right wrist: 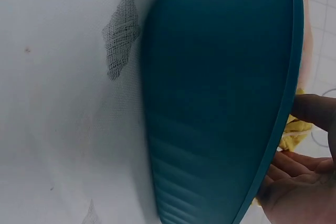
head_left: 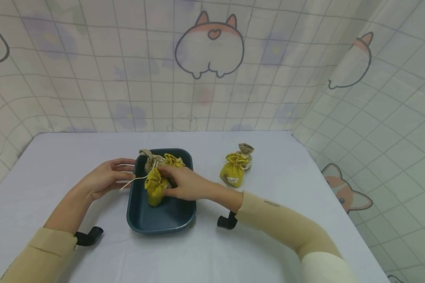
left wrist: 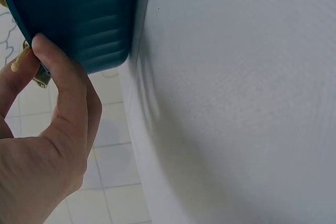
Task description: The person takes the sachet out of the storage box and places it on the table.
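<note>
In the head view, a dark teal tray [head_left: 152, 224] stands on the table with drawstring pouches inside. My right hand [head_left: 187, 184] reaches over its right rim and pinches a yellow pouch [head_left: 156, 194] between thumb and fingers. My left hand [head_left: 108, 177] touches the outside of the left rim with relaxed, slightly bent fingers. A pale cord [head_left: 139, 179] trails from the pouches over that rim, past the left fingers. At the tray's far end lie a beige pouch [head_left: 148, 162] and another yellow pouch [head_left: 173, 159]. The right wrist view shows my right fingers [right wrist: 294, 166] beyond the tray rim.
Right of the tray, a yellow pouch [head_left: 232, 171] with a white decoration rests against a beige pouch [head_left: 246, 151]. A white cloth [head_left: 269, 251] covers the table. Behind and to the right hangs a checked curtain [head_left: 145, 90] with cartoon animals.
</note>
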